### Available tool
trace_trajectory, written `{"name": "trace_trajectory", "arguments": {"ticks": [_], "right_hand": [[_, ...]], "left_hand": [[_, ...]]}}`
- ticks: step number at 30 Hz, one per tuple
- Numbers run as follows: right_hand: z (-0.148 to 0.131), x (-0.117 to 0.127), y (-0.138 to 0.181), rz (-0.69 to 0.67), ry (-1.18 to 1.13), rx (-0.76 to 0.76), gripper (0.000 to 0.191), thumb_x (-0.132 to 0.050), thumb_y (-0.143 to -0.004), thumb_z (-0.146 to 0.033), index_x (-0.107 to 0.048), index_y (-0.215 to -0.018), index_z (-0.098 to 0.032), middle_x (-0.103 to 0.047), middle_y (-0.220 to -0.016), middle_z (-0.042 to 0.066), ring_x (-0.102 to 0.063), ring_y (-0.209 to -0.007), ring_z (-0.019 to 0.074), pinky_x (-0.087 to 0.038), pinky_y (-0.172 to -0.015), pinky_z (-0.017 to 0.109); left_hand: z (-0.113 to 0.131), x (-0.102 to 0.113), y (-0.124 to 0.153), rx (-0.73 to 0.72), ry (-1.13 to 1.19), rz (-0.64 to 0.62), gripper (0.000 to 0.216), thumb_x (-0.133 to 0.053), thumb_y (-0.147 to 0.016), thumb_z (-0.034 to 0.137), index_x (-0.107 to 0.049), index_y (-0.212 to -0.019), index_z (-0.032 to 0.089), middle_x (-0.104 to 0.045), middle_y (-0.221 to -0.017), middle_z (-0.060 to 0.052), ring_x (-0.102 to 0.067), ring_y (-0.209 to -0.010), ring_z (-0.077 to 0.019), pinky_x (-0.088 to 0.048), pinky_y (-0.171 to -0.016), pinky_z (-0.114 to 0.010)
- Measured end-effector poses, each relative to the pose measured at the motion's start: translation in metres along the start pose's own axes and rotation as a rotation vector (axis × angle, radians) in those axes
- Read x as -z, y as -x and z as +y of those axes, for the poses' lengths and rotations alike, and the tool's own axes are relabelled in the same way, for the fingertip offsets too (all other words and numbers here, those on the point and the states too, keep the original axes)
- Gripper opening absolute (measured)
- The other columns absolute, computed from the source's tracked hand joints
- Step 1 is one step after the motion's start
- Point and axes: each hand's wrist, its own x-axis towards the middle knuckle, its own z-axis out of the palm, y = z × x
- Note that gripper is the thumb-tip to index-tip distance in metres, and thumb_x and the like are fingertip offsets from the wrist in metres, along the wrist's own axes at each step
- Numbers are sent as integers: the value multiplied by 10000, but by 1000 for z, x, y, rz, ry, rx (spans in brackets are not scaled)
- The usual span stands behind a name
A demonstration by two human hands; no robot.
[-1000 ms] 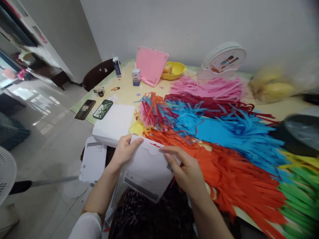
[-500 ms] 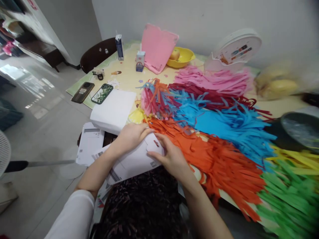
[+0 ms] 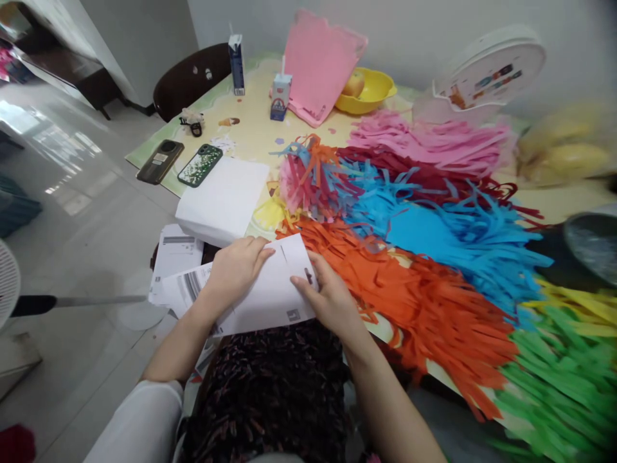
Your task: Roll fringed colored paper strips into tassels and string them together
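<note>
A white printed paper sheet (image 3: 267,299) lies across my lap at the table's front edge, with black bar marks on its left part. My left hand (image 3: 237,269) presses on its upper left part, fingers together at the far edge and thumb on top. At the right end, my right hand (image 3: 330,296) grips the sheet, thumb on top and the other fingers partly hidden behind it. A small slot-like mark shows near the right thumb. Just beyond my left hand, a stack of white paper (image 3: 224,199) sits on the table. More printed sheets (image 3: 176,263) lie below it on the left.
Orange (image 3: 409,308), blue (image 3: 434,231), pink (image 3: 429,145) and green (image 3: 563,379) paper strips spread over the right side. Two phones (image 3: 161,161), drink cartons (image 3: 280,98), a pink board (image 3: 321,67) and a yellow bowl (image 3: 371,90) stand farther back. A fan (image 3: 7,286) is at left.
My left hand has slid left along the sheet, exposing its upper right part. The sheet lies flatter, with my right hand still at its right end. The view has shifted slightly.
</note>
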Motion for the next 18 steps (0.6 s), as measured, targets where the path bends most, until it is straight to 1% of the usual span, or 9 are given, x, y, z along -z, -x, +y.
{"name": "trace_trajectory", "arguments": {"ticks": [2, 3, 6, 8, 11, 13, 16, 18], "right_hand": [[5, -8, 9, -31, 63, -29, 550, -630, -843, -348, -472, -1337, -166, -654, -1250, 133, -646, -1080, 256, -513, -916, 379], [9, -12, 14, -60, 78, -61, 571, -632, -836, -337, -462, -1349, -154, -661, -1239, 140, -655, -1058, 258, -522, -903, 381], [25, -24, 28, -119, 70, -168, 555, -604, -844, -308, -467, -1352, -132, -711, -1127, 129, -684, -955, 249, -545, -850, 383], [34, -27, 35, -107, 47, -181, 553, -593, -853, -317, -478, -1362, -134, -716, -1137, 126, -681, -994, 260, -540, -882, 401], [36, -23, 37, -84, -20, -144, 560, -589, -865, -362, -501, -1375, -148, -652, -1300, 142, -615, -1184, 291, -479, -1015, 446], [31, -17, 35, -109, -92, -143, 561, -596, -876, -385, -510, -1388, -173, -598, -1388, 129, -563, -1267, 293, -428, -1082, 453], [19, -8, 32, -162, -216, -157, 576, -598, -898, -418, -498, -1426, -211, -576, -1422, 99, -546, -1294, 286, -420, -1098, 438], [13, -5, 32, -168, -267, -148, 581, -582, -916, -444, -489, -1446, -227, -562, -1440, 89, -523, -1322, 289, -426, -1095, 432]], "left_hand": [[1, -8, 11, 27, -48, -54, 364, -347, -1035, 393, -641, -1070, 183, -711, -989, -68, -655, -919, -191, -454, -745, -264], [1, -13, 17, 45, -72, -88, 359, -350, -1035, 386, -644, -1050, 182, -708, -968, -67, -656, -901, -185, -452, -729, -257], [3, -28, 33, 94, -96, -184, 350, -354, -1036, 364, -645, -997, 173, -702, -943, -69, -661, -899, -184, -457, -715, -249], [3, -33, 39, 113, -66, -221, 347, -355, -1035, 362, -643, -991, 174, -702, -957, -68, -666, -915, -188, -470, -732, -255], [1, -30, 38, 115, 14, -229, 347, -361, -1033, 374, -649, -1007, 184, -707, -979, -64, -669, -947, -194, -486, -788, -267], [0, -24, 34, 104, 75, -213, 351, -360, -1032, 379, -658, -1024, 193, -716, -1000, -62, -672, -970, -198, -492, -830, -277], [-2, -13, 28, 80, 138, -184, 368, -355, -1031, 386, -671, -1055, 198, -728, -1056, -64, -676, -995, -210, -495, -869, -298], [-1, -6, 25, 66, 162, -176, 376, -362, -1028, 397, -679, -1065, 199, -733, -1083, -59, -677, -1006, -219, -496, -868, -309]]}}
